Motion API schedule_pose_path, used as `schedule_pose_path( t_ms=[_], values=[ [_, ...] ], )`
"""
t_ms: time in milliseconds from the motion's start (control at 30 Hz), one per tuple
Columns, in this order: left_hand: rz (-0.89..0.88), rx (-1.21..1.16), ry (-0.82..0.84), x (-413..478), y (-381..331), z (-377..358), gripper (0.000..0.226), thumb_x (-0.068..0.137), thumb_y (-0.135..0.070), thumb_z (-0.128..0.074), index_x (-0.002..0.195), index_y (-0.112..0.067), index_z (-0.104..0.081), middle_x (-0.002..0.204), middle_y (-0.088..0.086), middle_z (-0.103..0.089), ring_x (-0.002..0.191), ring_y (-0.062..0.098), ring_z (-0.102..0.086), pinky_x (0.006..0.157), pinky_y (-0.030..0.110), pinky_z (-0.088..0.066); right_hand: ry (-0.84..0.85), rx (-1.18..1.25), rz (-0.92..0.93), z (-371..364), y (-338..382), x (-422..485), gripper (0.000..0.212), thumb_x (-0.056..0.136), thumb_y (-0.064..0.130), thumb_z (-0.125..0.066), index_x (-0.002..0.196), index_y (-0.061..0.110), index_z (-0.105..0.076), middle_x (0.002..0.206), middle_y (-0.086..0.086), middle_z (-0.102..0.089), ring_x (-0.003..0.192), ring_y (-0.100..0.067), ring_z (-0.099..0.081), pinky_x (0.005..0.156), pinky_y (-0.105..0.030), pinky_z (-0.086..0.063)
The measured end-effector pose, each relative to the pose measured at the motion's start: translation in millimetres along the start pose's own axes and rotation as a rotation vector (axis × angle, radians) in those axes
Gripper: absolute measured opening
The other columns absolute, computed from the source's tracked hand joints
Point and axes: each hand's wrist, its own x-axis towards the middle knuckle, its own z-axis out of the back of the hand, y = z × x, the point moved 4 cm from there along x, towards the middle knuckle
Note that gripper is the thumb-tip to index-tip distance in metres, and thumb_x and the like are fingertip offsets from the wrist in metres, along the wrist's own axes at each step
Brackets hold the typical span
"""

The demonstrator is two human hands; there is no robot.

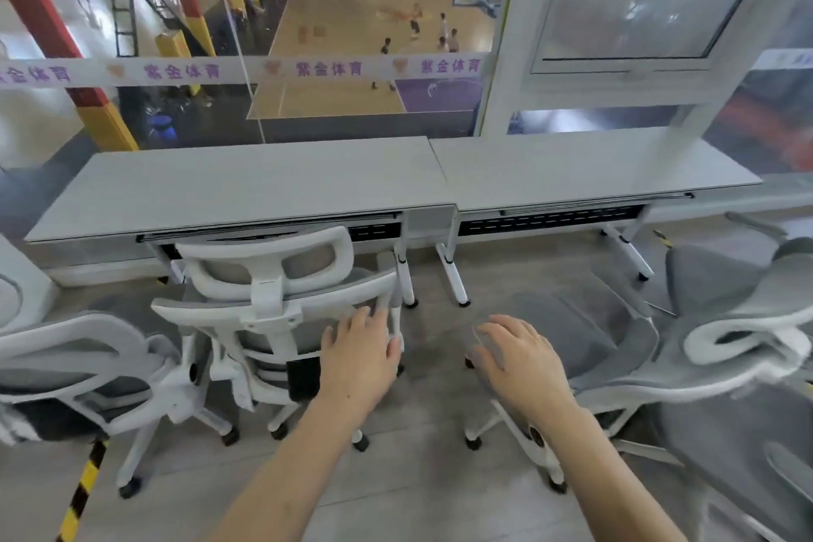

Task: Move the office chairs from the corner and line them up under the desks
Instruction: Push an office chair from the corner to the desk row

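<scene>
Two grey desks stand side by side against the glass wall, the left desk (246, 185) and the right desk (585, 167). A white-framed mesh office chair (272, 290) faces the left desk, its headrest at the desk's edge. My left hand (358, 361) lies with spread fingers against the right edge of its backrest, not clenched. A second grey chair (572, 339) sits turned sideways in front of the right desk, blurred. My right hand (519, 356) drapes over its near armrest, fingers curled on the grey pad.
Another white-framed chair (79, 365) stands close on the left. More grey chairs (726, 273) crowd the right side and lower right corner. Yellow-black tape (83, 484) runs along the floor at lower left. Bare floor lies between my arms.
</scene>
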Motion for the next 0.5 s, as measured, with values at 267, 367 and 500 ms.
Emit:
schedule_pose_path(
  t_ms=[267,367,500],
  values=[
    [-0.185,-0.015,0.018,-43.3,-219.3,-47.7,0.056,0.107,-0.050,-0.036,0.157,-0.027,-0.034,0.161,0.000,-0.040,0.151,0.024,-0.031,0.121,0.051,-0.028,-0.117,-0.074,-0.056,115.5,-154.8,-108.5,0.031,0.097,0.033,-0.066,0.126,0.023,-0.068,0.137,0.003,-0.061,0.131,-0.023,-0.054,0.101,-0.047,-0.051],
    [-0.255,-0.022,0.051,-55.2,-286.0,-60.6,0.057,0.107,-0.051,-0.036,0.158,-0.027,-0.032,0.162,0.002,-0.038,0.153,0.024,-0.028,0.122,0.053,-0.027,-0.158,-0.097,-0.125,151.6,-211.1,-138.4,0.032,0.097,0.036,-0.064,0.127,0.025,-0.066,0.137,0.005,-0.060,0.129,-0.022,-0.053,0.097,-0.045,-0.051],
    [-0.343,-0.041,0.040,-56.6,-360.8,-65.7,0.058,0.107,-0.050,-0.036,0.159,-0.027,-0.030,0.163,0.000,-0.036,0.153,0.023,-0.028,0.122,0.052,-0.026,-0.174,-0.116,-0.173,181.3,-269.0,-149.3,0.034,0.099,0.038,-0.061,0.130,0.025,-0.065,0.140,0.002,-0.060,0.131,-0.022,-0.052,0.098,-0.043,-0.049]
  ],
)
